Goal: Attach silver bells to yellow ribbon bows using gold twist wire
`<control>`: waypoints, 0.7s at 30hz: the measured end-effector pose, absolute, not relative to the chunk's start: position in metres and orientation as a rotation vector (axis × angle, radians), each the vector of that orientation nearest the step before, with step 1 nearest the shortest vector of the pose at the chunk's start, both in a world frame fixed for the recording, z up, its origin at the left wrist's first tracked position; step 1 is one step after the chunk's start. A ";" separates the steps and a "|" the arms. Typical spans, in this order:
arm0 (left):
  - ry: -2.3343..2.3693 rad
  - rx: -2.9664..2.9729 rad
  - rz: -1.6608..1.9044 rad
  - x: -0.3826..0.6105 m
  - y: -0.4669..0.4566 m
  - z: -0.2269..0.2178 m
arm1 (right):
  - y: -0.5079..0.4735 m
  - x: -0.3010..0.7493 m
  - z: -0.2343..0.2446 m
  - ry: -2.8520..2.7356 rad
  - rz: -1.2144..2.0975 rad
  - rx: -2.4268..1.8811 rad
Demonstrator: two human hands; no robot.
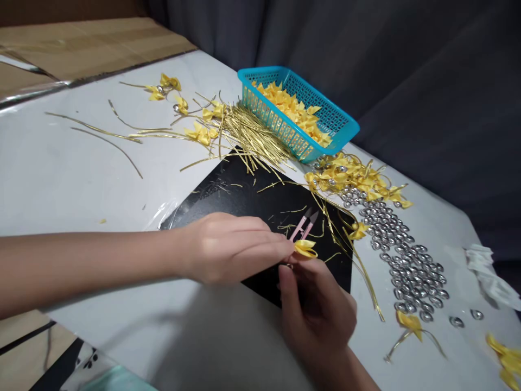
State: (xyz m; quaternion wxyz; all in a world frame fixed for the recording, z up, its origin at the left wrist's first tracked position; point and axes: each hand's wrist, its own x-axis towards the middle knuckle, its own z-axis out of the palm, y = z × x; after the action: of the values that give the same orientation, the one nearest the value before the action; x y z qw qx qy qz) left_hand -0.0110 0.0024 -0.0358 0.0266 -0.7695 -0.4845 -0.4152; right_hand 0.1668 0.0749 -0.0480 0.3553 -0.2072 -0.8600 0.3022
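Note:
A small yellow ribbon bow point(306, 248) is pinched at the fingertips of both hands, over the black mat point(260, 201). My left hand point(238, 247) reaches in from the left, its fingers closed on the bow's near side. From below, my right hand point(319, 309) has its thumb and forefinger pressed together just under the bow. Part of the bow's base is hidden by my fingers. Right behind the bow, pink-handled thread snips point(302, 225) lie on the mat with their blades pointing away. Gold tie strips point(256, 136) form a pile past the mat.
A blue plastic basket point(345, 127) holds many yellow ribbon bows. Beside it lies a heap of bows with gold ties point(358, 176). Silver oval beads point(407, 255) spread down the right side, near white crumpled tissue point(490, 274). Cardboard point(93, 51) borders the table's far left.

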 end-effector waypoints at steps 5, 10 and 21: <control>-1.481 -2.382 -1.248 -0.006 0.004 -0.038 | 0.075 0.166 -0.049 -2.162 0.767 -0.592; -1.478 -2.420 -1.095 -0.005 0.007 -0.040 | 0.075 0.165 -0.047 -2.088 1.002 -0.654; -1.417 -2.497 -1.030 -0.006 0.010 -0.042 | 0.087 0.158 -0.036 -2.196 0.819 -0.494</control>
State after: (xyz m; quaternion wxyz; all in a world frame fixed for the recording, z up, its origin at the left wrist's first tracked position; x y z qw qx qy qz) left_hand -0.0063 0.0101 -0.0424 0.0458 -0.8179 -0.4640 -0.3372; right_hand 0.1580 0.0872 -0.0359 0.3646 -0.1922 -0.8537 0.3183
